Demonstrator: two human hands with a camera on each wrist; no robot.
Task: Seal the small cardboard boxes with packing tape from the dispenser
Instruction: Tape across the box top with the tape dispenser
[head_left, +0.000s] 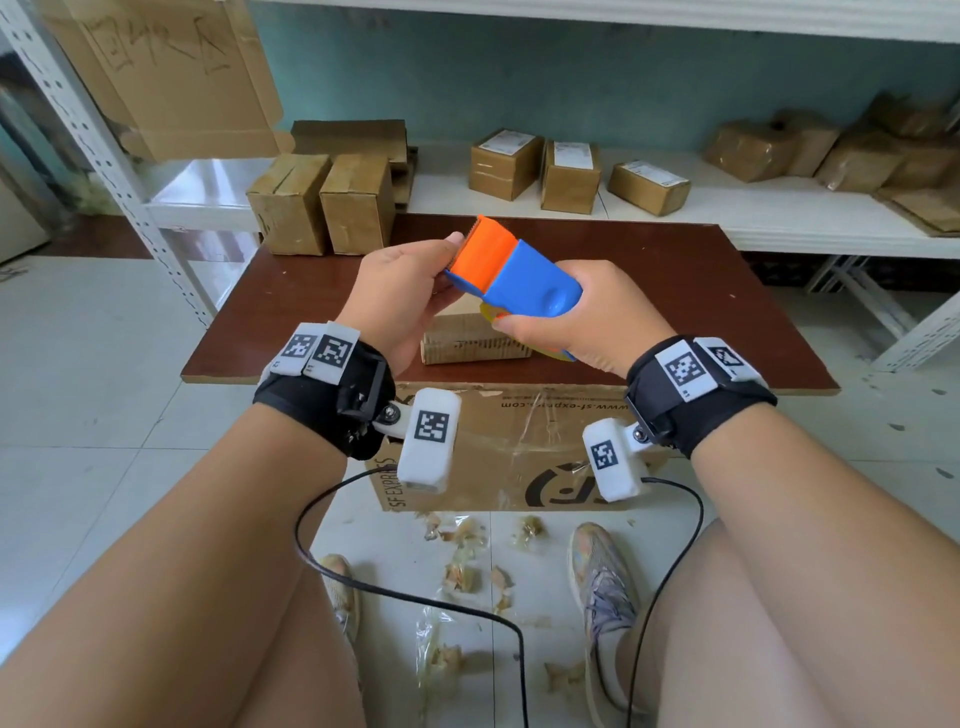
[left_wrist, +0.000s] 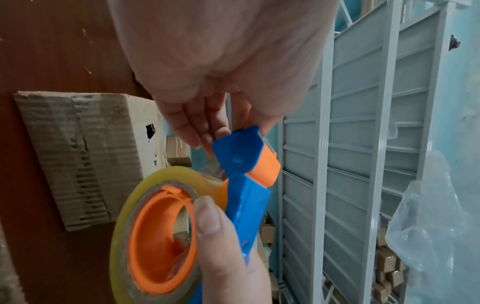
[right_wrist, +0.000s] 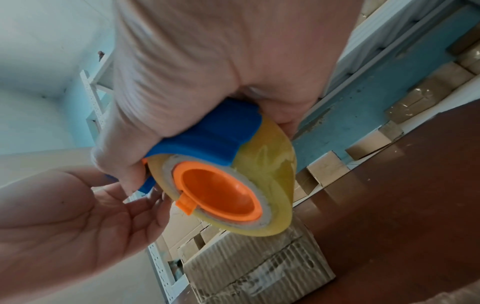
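Head view: the right hand (head_left: 582, 312) is wrapped around the blue body of the tape dispenser (head_left: 511, 275), held above the small cardboard box (head_left: 470, 338) on the brown table (head_left: 701, 291). The left hand (head_left: 400, 291) pinches the orange cutter end.

Left wrist view: the left fingers (left_wrist: 205, 131) meet the dispenser's blue-and-orange nose beside the tape roll (left_wrist: 135, 226); whether a free tape end is caught cannot be told.

Right wrist view: the roll hangs just over the box (right_wrist: 259, 267). The step is best done by drawing out enough tape to lap over the box end, keeping it taut and clear of the teeth.
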